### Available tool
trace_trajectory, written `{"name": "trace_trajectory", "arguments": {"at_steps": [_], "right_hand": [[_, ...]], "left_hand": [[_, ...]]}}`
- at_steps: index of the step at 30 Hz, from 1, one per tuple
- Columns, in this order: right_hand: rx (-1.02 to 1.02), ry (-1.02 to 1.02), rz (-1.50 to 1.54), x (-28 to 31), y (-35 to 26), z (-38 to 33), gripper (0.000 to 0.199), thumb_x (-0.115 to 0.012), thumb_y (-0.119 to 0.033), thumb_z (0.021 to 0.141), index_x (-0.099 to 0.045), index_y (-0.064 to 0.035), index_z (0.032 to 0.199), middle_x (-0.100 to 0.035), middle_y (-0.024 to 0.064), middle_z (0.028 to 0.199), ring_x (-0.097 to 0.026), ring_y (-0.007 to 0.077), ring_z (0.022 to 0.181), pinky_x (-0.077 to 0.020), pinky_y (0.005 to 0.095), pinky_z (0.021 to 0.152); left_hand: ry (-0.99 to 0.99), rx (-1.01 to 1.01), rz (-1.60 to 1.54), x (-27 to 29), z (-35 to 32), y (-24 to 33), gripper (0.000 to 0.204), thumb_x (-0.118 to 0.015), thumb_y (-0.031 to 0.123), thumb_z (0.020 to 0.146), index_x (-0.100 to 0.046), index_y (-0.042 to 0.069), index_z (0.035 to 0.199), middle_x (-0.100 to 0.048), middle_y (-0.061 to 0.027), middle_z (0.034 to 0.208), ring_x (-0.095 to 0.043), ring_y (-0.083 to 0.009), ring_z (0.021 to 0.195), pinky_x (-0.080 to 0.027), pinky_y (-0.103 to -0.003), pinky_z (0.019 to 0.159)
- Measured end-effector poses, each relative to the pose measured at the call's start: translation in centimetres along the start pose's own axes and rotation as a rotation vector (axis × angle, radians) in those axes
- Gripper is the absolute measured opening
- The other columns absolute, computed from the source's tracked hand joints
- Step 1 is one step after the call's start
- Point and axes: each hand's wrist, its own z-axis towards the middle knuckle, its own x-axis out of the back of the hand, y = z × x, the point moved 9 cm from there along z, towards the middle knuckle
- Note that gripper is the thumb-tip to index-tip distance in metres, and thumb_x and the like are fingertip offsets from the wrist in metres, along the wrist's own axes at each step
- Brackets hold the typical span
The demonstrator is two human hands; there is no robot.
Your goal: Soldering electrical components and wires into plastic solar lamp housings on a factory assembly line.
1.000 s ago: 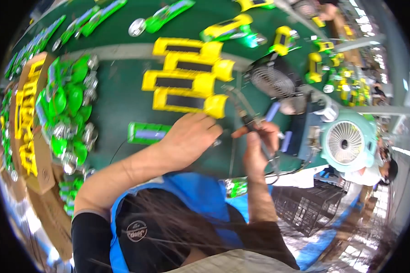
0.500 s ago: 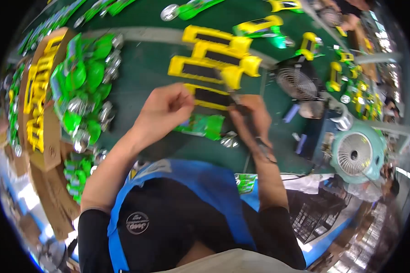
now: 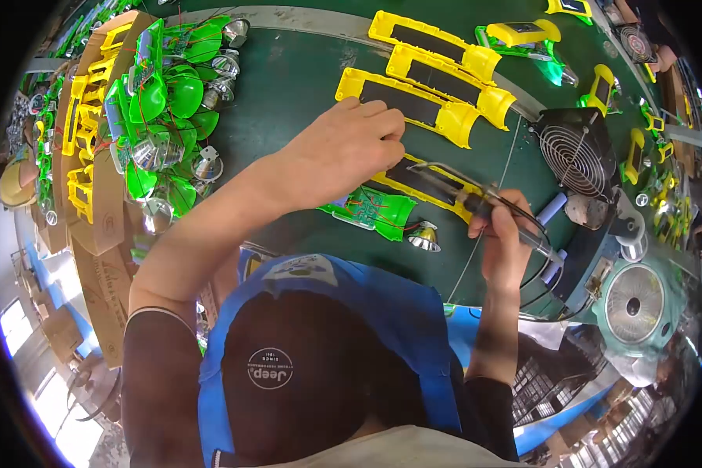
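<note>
My left hand [image 3: 343,152] rests palm down on a yellow plastic housing [image 3: 421,186] with a black panel, fingers curled over its edge. My right hand [image 3: 503,238] grips a soldering iron [image 3: 464,191] whose tip points left toward that housing. A green plastic part with a circuit board and red wires [image 3: 370,210] lies just below my left hand, with a small silver reflector cone [image 3: 425,236] beside it. Three more yellow housings [image 3: 413,101] lie in a row further up the green work surface [image 3: 288,86].
Cardboard boxes [image 3: 105,195] at the left hold several green parts with silver reflectors [image 3: 168,117] and yellow pieces. A black fan [image 3: 573,156] stands at the right, a teal fan [image 3: 636,308] lower right. A blue cap and apron [image 3: 327,343] fill the lower middle.
The view has tilted down and closer. My left hand has settled on the nearest yellow housing, and my right hand has brought the soldering iron in toward it.
</note>
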Motion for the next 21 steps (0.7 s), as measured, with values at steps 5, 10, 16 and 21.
{"name": "trace_trajectory", "arguments": {"at_steps": [5, 10, 16, 21], "right_hand": [[-0.089, -0.044, -0.171, -0.9, 0.2, 0.6, 0.014, -0.063, -0.007, 0.087, -0.057, 0.0024, 0.094, -0.063, 0.0095, 0.077, -0.062, 0.0129, 0.063, -0.0513, 0.0245, 0.056], [-0.104, -0.069, -0.209, -1.4, 0.2, 0.8, 0.014, -0.064, -0.005, 0.086, -0.057, 0.0033, 0.095, -0.063, 0.0081, 0.079, -0.063, 0.0129, 0.064, -0.0526, 0.0245, 0.058], [-0.084, -0.047, -0.221, -1.7, -0.1, 0.6, 0.017, -0.067, -0.005, 0.084, -0.057, 0.0030, 0.095, -0.065, 0.0089, 0.080, -0.063, 0.0134, 0.066, -0.0534, 0.0253, 0.058], [-0.132, -0.025, -0.289, -1.5, 0.0, 0.5, 0.020, -0.069, -0.007, 0.083, -0.057, 0.0026, 0.096, -0.064, 0.0091, 0.080, -0.064, 0.0143, 0.066, -0.0545, 0.0269, 0.060]], "left_hand": [[-0.028, -0.089, 0.105, -0.2, 0.6, 0.6, 0.005, -0.063, 0.010, 0.073, -0.060, 0.007, 0.075, -0.051, -0.0028, 0.087, -0.053, -0.0193, 0.086, -0.042, -0.033, 0.075], [-0.062, -0.123, 0.114, -0.4, 0.8, 0.6, 0.008, -0.059, 0.013, 0.073, -0.060, 0.006, 0.076, -0.051, -0.0042, 0.088, -0.054, -0.0192, 0.087, -0.041, -0.032, 0.076], [-0.082, -0.125, 0.172, -0.7, 0.9, 0.5, 0.008, -0.058, 0.014, 0.074, -0.062, 0.007, 0.077, -0.051, -0.0037, 0.087, -0.053, -0.0176, 0.088, -0.040, -0.031, 0.076], [-0.076, -0.113, 0.177, -1.0, 0.9, 0.3, 0.006, -0.058, 0.014, 0.074, -0.061, 0.008, 0.073, -0.051, -0.0024, 0.085, -0.053, -0.0171, 0.087, -0.038, -0.031, 0.076]]}}
